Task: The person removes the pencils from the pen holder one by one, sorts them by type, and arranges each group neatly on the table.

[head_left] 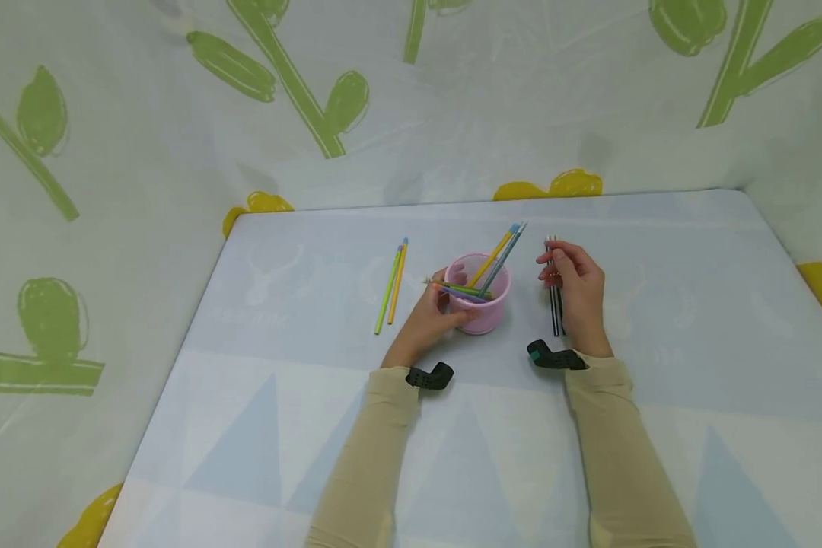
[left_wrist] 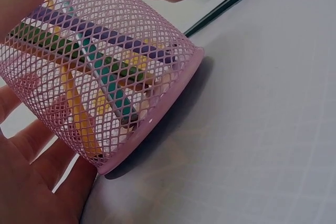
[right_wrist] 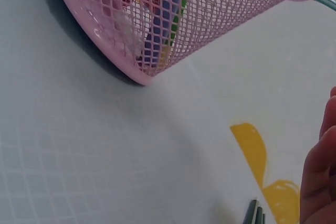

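A pink mesh pencil cup (head_left: 478, 320) stands at the middle of the table, with yellow, teal, green and purple pencils leaning inside it. My left hand (head_left: 428, 323) grips the cup from its left, thumb at the near side and fingers round the far side. Through the mesh, the teal pencil (left_wrist: 107, 77) and purple pencil (left_wrist: 105, 30) show near the base. To the right of the cup, my right hand (head_left: 581, 288) is over dark pencils (head_left: 555, 316) lying on the table, its fingers loosely bent. In the right wrist view, the dark pencils' ends (right_wrist: 254, 213) appear apart from the fingers (right_wrist: 320, 177).
Left of the cup, a green pencil (head_left: 387, 293) and a yellow pencil (head_left: 398, 283) lie side by side. The table wears a pale cloth (head_left: 301, 304) with blue triangles. Behind it hangs a white sheet (head_left: 438, 137) with green plant prints.
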Motion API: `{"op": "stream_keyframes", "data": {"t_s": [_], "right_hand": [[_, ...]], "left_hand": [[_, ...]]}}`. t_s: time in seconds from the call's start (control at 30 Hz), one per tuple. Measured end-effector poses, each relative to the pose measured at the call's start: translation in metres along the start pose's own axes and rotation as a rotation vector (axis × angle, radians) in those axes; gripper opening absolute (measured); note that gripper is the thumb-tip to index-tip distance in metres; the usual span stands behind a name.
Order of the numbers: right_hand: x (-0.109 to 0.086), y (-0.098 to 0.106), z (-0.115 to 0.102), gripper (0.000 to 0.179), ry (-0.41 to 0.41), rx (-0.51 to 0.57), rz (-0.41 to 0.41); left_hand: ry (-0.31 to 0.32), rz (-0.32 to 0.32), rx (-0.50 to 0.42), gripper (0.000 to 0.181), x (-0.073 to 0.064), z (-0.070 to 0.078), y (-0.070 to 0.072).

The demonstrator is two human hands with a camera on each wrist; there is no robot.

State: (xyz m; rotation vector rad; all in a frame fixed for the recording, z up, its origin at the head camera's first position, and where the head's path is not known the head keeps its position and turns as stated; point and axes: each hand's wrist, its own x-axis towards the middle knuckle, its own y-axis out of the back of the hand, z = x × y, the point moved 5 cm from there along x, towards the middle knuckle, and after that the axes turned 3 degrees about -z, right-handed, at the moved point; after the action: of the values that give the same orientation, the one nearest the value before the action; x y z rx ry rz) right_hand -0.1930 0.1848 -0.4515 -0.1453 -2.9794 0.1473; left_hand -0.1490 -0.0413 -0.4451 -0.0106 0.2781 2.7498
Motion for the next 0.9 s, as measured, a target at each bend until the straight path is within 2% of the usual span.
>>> {"op": "stream_keyframes", "data": {"t_s": [0.27,0.4,0.5,0.6,0.77,0.9], "right_hand": [[-0.008,-0.019,-0.018,0.034,0.029,0.013,-0.149],[-0.015,-0.032,-0.028,0.035,0.031,-0.067,-0.246],[-0.02,-0.043,-0.028,0.038,0.001,-0.125,-0.336],[-0.025,-0.053,-0.023,0.04,-0.06,-0.139,-0.429],[-0.029,-0.066,-0.011,0.048,-0.124,-0.092,-0.557],[-0.031,-0.072,-0.01,0.06,-0.15,-0.053,-0.638]], "left_hand": [[0.008,0.003,0.015,0.076,0.0,0.0,-0.001],[0.029,0.005,0.027,0.076,0.0,-0.001,-0.001],[0.037,0.006,0.025,0.076,-0.001,-0.002,-0.001],[0.043,0.006,0.031,0.076,-0.002,-0.003,-0.001],[0.036,0.001,0.043,0.076,-0.003,-0.002,-0.001],[0.026,-0.004,0.038,0.077,-0.004,0.0,0.0]]}}
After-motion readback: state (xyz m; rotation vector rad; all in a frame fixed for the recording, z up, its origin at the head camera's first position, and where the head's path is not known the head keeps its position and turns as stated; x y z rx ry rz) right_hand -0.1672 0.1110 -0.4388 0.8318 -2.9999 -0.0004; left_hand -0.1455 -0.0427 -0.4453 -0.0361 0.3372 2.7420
